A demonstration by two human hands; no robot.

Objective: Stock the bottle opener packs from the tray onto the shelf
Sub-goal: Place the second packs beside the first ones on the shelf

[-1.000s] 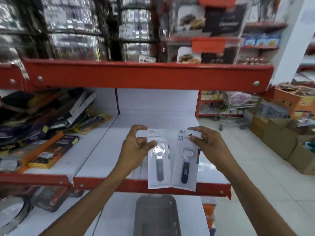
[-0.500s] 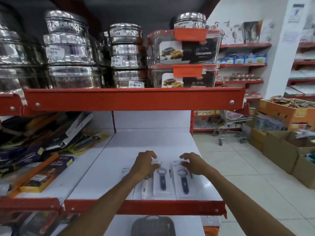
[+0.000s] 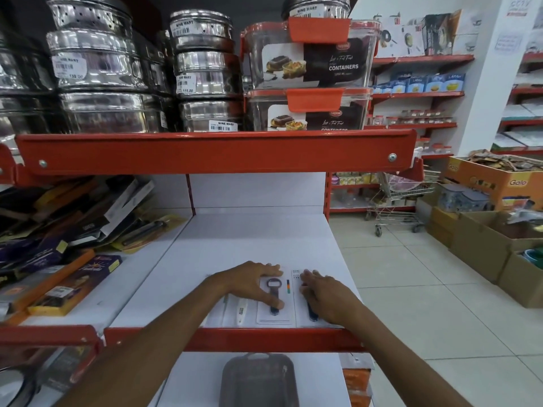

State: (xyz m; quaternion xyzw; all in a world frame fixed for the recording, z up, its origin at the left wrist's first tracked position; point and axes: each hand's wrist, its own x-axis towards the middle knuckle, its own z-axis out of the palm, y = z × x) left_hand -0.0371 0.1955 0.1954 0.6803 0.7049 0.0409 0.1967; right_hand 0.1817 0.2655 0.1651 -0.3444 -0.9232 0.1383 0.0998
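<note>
Two white bottle opener packs lie flat side by side at the front of the white shelf (image 3: 252, 239). My left hand (image 3: 252, 284) lies on the left pack (image 3: 289, 311), fingers at its top edge and thumb on the opener's dark handle. My right hand (image 3: 326, 298) covers most of the right pack (image 3: 296, 274); only its top label and the handle's tip show. A third pack with a white-handled opener (image 3: 242, 311) lies just left of them. The dark grey tray (image 3: 258, 380) sits on the shelf below, between my forearms.
The red shelf lip (image 3: 235, 337) runs in front of the packs. Boxed goods (image 3: 73, 283) are piled on the left section. Steel tins (image 3: 202, 74) and clear containers (image 3: 308, 69) fill the shelf above. Cardboard boxes (image 3: 484, 248) and a trolley (image 3: 402, 201) stand in the right aisle.
A second ago both hands held the two packs upright in the air. They have since lowered them flat onto the shelf, and my view has tilted upward.
</note>
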